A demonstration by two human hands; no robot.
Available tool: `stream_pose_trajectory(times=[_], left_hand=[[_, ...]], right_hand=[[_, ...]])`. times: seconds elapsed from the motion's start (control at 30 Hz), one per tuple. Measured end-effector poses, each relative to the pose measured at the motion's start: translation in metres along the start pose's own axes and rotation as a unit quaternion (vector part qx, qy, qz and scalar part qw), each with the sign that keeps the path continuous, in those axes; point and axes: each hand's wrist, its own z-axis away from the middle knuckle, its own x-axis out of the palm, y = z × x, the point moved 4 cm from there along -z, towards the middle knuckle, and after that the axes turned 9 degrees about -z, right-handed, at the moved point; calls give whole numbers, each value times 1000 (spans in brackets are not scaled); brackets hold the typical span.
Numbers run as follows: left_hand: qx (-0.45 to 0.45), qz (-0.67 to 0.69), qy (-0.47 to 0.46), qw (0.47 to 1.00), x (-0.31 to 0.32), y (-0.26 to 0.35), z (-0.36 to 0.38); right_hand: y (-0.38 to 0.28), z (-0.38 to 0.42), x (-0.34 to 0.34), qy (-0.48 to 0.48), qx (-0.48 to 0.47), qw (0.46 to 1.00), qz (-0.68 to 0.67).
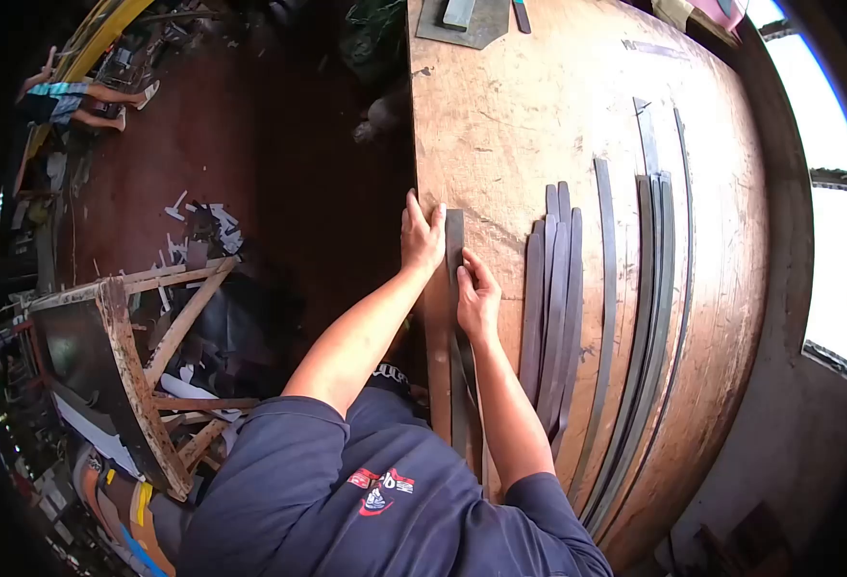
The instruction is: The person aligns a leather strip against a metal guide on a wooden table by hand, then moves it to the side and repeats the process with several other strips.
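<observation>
A long dark strip point(455, 231) lies along the left edge of the wooden table point(500, 125), running down toward my body. My left hand point(423, 233) is at the table's edge, just left of the strip's top end, with its fingers apart. On the strip's right side is my right hand point(478, 291), its fingers curled against the strip's edge. Right of my hands lies a bunch of dark strips point(553, 279), side by side. Farther right are a single strip point(606, 240) and another group of long strips point(656, 260).
A dark board with a block point(459, 13) sits at the table's far end. On the left, a wooden frame point(130, 385) stands near white scraps point(222, 226) on the floor. Another person's legs point(106, 96) show at upper left. A wall point(760, 423) borders the right side.
</observation>
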Motion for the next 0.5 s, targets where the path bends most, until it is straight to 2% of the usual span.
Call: stream_pose_trajectory(times=[0.07, 0.17, 0.5], left_hand=[[15, -38, 38, 998, -1, 2, 0], [5, -37, 12, 999, -7, 2, 0], [4, -36, 11, 999, -6, 3, 0]], right_hand=[[-2, 0, 0, 4, -26, 1000, 3], [-1, 1, 3, -4, -9, 1000, -2], [4, -2, 3, 0, -5, 1000, -9]])
